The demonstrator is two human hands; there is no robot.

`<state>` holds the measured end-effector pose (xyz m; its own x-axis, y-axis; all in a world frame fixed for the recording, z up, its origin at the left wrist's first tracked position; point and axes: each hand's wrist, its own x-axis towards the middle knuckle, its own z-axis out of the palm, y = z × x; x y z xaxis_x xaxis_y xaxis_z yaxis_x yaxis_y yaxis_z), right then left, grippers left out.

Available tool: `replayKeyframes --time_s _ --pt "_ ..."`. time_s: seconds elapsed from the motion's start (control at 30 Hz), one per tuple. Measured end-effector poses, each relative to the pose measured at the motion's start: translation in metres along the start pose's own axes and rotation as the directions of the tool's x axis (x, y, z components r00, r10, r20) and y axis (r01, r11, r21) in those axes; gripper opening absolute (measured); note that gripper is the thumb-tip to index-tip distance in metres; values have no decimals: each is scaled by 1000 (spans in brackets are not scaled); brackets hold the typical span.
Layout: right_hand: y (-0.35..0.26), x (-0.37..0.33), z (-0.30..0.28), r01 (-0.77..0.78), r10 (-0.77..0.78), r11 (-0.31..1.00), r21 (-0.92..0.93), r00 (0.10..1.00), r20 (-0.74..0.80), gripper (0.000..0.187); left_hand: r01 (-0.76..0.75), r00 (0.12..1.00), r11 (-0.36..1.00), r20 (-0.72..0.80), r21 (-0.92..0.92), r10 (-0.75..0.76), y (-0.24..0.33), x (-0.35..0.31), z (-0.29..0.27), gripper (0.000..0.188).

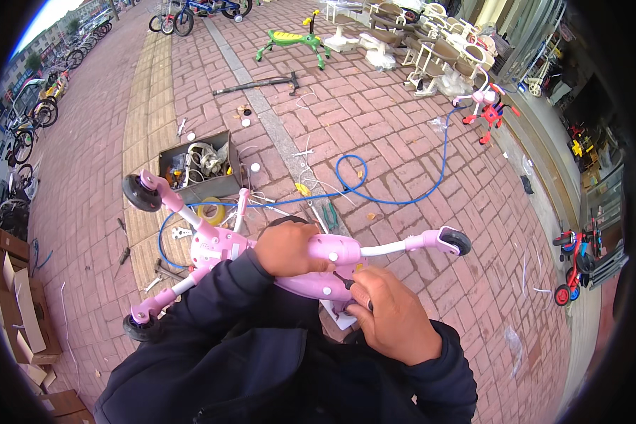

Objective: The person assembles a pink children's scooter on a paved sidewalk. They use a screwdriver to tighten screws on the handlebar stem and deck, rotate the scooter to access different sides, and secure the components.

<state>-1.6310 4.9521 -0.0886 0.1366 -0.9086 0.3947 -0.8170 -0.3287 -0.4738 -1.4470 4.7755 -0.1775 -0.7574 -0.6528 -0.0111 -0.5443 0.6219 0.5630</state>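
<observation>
A pink ride-on toy (215,249) with white legs and black caster wheels lies across my lap, wheels pointing outward. My left hand (287,249) is closed over its pink body, fingers wrapped around the near middle. My right hand (391,311) is closed around a dark-handled screwdriver (348,283), mostly hidden in the fist. The screwdriver's tip points at the body between two white round caps; whether it touches a screw cannot be made out. One black wheel (455,242) sticks out to the right, and another wheel (141,193) to the upper left.
A grey toolbox (212,186) full of parts stands ahead on the brick paving. A blue hose (396,203) loops across the ground, near green-handled pliers (330,215). Farther off lie a hand pump (256,84) and a green ride-on toy (293,39). Cardboard boxes (28,304) stand left.
</observation>
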Motion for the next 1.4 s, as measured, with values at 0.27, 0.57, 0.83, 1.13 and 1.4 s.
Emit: replayKeyframes --time_s 0.27,0.57,0.83,1.13,1.4 --pt "-7 -4 -2 -254 262 960 -118 963 58 37 4 1000 1000 -24 -8 -4 0 2 0 70" --pt "3 -15 -66 -160 243 967 201 819 -520 25 105 994 976 19 -189 -103 -4 -4 -11 66" --pt "72 -61 -126 -45 267 963 267 318 -910 12 134 988 832 135 -538 -72 -42 -3 -23 64" --pt "105 -46 30 -289 227 875 388 954 197 87 117 979 791 203 -601 10 -47 2 -31 64" --pt "94 -30 57 132 -113 767 628 991 -69 51 126 973 754 227 -645 31 -33 -6 -35 62"
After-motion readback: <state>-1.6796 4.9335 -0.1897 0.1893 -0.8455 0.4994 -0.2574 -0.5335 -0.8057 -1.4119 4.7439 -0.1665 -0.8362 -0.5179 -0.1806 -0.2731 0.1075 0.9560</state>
